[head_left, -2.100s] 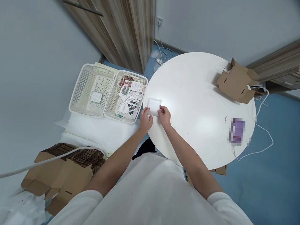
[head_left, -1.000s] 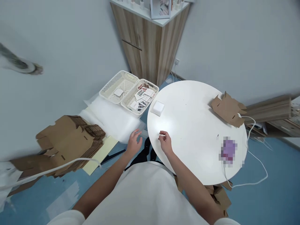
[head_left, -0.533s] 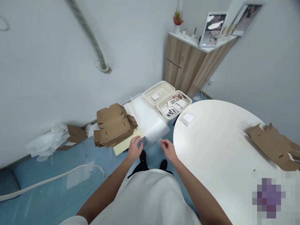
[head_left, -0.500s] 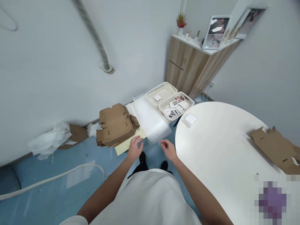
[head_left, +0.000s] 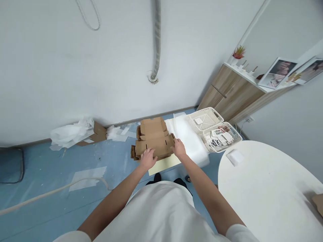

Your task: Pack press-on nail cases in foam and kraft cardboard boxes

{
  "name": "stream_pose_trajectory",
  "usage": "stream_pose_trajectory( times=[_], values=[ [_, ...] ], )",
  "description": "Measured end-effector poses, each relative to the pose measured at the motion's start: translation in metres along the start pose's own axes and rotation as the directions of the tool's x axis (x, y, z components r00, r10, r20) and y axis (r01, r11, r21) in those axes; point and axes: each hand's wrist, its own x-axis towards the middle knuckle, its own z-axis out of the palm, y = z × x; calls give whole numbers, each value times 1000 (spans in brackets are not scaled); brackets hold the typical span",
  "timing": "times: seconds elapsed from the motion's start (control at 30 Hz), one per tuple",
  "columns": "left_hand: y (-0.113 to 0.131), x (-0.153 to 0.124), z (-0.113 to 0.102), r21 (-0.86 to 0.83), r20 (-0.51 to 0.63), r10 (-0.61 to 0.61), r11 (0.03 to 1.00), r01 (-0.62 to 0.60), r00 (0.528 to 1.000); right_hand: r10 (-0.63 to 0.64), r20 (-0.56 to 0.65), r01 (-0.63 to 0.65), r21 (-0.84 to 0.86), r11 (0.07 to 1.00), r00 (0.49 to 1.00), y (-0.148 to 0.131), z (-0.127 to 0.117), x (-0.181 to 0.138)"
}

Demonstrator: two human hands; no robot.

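A stack of flat brown cardboard box blanks (head_left: 152, 137) lies on the blue floor in front of me. My left hand (head_left: 148, 158) rests on the stack's near left edge, fingers curled over the top sheet. My right hand (head_left: 178, 148) grips the near right corner of the same top sheet. Beside the stack lies a pile of white foam sheets (head_left: 188, 141). A small white foam-wrapped packet (head_left: 235, 157) sits on the round white table (head_left: 272, 188) at the right.
Two cream plastic baskets (head_left: 205, 118) stand beyond the foam; the nearer basket (head_left: 236, 135) holds several small cards. A wooden cabinet (head_left: 234, 97) fills the corner. Crumpled white wrap (head_left: 69, 134) and a cardboard scrap lie by the wall. A hose (head_left: 45, 194) crosses the floor.
I turned left from the table, leaving the white packet on it. Both hands moved from mid-air down onto the cardboard stack and closed on its top sheet.
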Motion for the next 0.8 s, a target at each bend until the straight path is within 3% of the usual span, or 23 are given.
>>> stream_pose_trajectory(
  times=[0.3,0.43,0.53,0.6,0.7,0.8],
  values=[
    [-19,11,-2,-20,125,-49,998,52,991,150,143,-121,-190,974,978,-11,15,25],
    [-25,10,-2,-23,134,-36,999,39,990,250,124,-262,91,961,960,-7,16,27],
    [-26,10,-2,-44,104,-4,999,8,995,268,92,-283,288,915,959,-1,15,23],
    [-24,9,-3,-70,59,25,997,-21,998,275,78,-279,463,841,958,0,12,19],
    [-20,6,-5,-107,-17,97,989,-98,995,315,72,-253,772,584,946,-2,3,14],
    [-17,4,-7,-139,-82,240,958,-249,967,344,99,-247,875,417,934,-7,-9,9]
  ],
)
